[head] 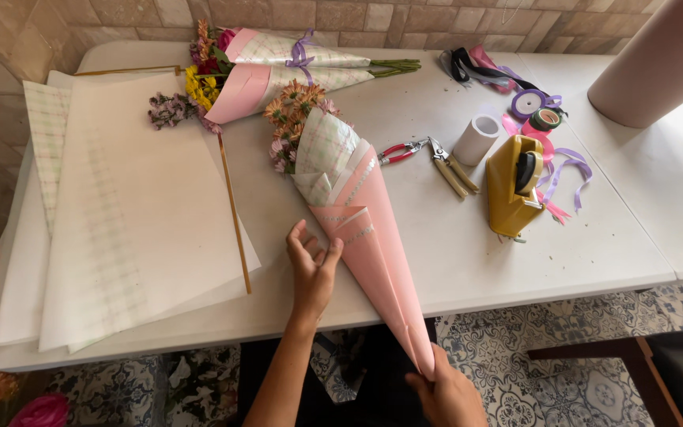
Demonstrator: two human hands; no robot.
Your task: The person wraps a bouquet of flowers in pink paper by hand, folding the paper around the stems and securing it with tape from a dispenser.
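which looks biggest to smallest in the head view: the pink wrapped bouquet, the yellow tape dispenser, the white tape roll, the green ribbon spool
1. pink wrapped bouquet, held at its tip by the right hand
2. yellow tape dispenser
3. white tape roll
4. green ribbon spool, though it lies farther from the camera

Soft, even daylight fills the scene, bright on the white desk (452, 261) without harsh glare. Shadows are faint and short, lying just beside the left hand (312, 269) and under the things beyond it. Focus is sharp throughout. The wide lens bows the desk's edges outward near the frame's borders.
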